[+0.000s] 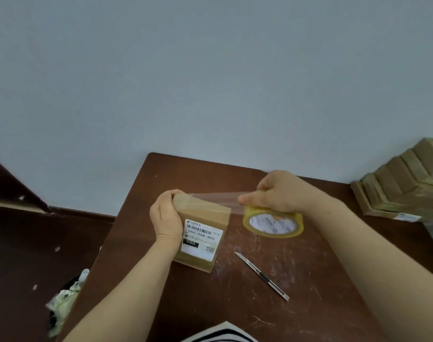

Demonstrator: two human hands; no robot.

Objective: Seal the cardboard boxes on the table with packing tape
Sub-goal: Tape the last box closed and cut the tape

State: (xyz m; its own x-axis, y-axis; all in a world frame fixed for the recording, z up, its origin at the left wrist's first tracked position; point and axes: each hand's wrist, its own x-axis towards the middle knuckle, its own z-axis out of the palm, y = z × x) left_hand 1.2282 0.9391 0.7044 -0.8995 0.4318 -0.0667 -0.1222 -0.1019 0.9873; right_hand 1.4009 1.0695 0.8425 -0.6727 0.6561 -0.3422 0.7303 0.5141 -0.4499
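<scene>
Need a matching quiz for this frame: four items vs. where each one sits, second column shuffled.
Things:
1. labelled cardboard box
2. tape roll
3. utility knife
4. stack of cardboard boxes

Places:
A. lying loose on the table, no hand on it
B. gripped by the right hand
C. piled at the far right of the view
D. gripped by the left hand

Pairs: 1-D, 2-B, 3-A, 4-C.
</scene>
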